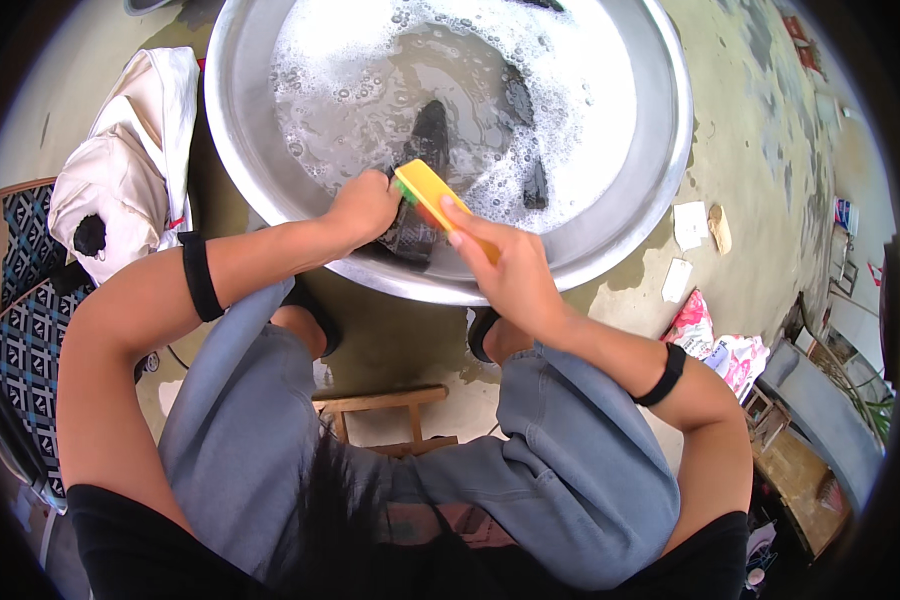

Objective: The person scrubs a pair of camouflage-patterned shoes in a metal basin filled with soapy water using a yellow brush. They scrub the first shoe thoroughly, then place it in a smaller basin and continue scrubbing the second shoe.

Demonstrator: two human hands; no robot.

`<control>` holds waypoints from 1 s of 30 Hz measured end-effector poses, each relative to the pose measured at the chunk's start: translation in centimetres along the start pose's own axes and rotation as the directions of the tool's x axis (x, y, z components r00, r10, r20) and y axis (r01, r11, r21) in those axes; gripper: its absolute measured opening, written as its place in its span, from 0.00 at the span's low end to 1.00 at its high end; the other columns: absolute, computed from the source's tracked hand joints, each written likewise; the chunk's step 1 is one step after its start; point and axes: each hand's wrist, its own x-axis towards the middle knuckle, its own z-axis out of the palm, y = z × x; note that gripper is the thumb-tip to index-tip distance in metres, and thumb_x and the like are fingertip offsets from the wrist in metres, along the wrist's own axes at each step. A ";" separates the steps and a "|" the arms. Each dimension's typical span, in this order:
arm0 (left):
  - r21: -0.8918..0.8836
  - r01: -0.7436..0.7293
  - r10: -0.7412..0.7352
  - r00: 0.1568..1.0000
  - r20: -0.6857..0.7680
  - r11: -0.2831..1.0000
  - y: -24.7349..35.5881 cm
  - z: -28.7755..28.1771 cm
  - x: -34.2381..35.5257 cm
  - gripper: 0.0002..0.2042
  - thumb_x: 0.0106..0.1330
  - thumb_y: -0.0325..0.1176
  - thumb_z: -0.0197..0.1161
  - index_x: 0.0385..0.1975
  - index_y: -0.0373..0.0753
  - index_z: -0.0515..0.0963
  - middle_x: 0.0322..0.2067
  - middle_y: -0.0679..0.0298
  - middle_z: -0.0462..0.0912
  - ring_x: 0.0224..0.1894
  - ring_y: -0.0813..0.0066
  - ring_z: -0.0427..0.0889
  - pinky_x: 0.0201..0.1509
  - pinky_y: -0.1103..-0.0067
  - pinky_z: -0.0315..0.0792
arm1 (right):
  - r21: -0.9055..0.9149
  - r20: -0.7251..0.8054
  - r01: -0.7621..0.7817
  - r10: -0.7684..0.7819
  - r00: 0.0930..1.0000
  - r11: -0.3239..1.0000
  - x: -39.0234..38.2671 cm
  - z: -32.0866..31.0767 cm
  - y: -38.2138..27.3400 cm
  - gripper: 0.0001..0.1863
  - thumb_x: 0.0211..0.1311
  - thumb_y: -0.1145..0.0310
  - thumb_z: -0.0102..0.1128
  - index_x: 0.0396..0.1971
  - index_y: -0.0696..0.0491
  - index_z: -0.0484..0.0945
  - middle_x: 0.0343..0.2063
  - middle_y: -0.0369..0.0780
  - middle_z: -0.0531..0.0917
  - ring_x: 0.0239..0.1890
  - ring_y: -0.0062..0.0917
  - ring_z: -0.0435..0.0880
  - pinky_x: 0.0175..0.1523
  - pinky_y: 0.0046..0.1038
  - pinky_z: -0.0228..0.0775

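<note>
A large metal basin point(232, 110) of grey, sudsy water stands before me. Dark wet fabric point(430, 135) lies partly under the water and reaches up to the near rim; its exact kind is hard to make out. My left hand point(365, 208) is closed over the fabric's edge inside the near wall. In my right hand point(508, 265) is a yellow scrubbing brush point(435, 192), its green and red bristles turned toward the fabric beside my left hand. Other dark pieces point(534, 183) poke through the foam to the right.
A pale cloth bag point(120, 190) and a patterned bag point(30, 340) sit at left. White paper pieces point(688, 225) and a pink-and-white packet point(735, 360) lie on the wet concrete floor at right. Between my feet is a wooden stool point(385, 402).
</note>
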 end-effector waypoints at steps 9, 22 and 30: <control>0.092 -0.134 0.139 0.989 -0.042 0.987 -1.1 0.3 0.8 0.26 0.82 0.44 0.52 0.34 0.20 0.80 0.28 0.35 0.83 0.33 0.36 0.84 0.42 0.57 0.75 | 0.025 -0.102 -0.010 0.013 0.995 1.000 4.6 0.3 -0.1 0.19 0.73 0.66 0.63 0.62 0.47 0.85 0.29 0.56 0.87 0.30 0.51 0.87 0.38 0.46 0.78; -0.300 -0.144 0.056 0.957 -0.283 0.943 -0.6 -1.1 0.4 0.34 0.82 0.54 0.52 0.24 0.23 0.75 0.17 0.48 0.71 0.24 0.58 0.67 0.36 0.58 0.69 | -0.200 -0.192 -0.123 0.084 0.978 0.972 17.6 -0.9 9.3 0.21 0.72 0.53 0.63 0.60 0.42 0.87 0.34 0.54 0.90 0.37 0.45 0.91 0.47 0.41 0.81; -0.235 -0.265 0.193 0.938 -0.288 0.935 -0.6 -4.9 0.5 0.23 0.82 0.48 0.52 0.39 0.28 0.77 0.30 0.51 0.83 0.35 0.67 0.81 0.44 0.67 0.75 | 0.060 -0.109 -0.033 0.040 0.993 0.998 5.2 -3.0 -0.2 0.24 0.76 0.65 0.56 0.70 0.46 0.78 0.36 0.55 0.86 0.41 0.50 0.88 0.48 0.47 0.78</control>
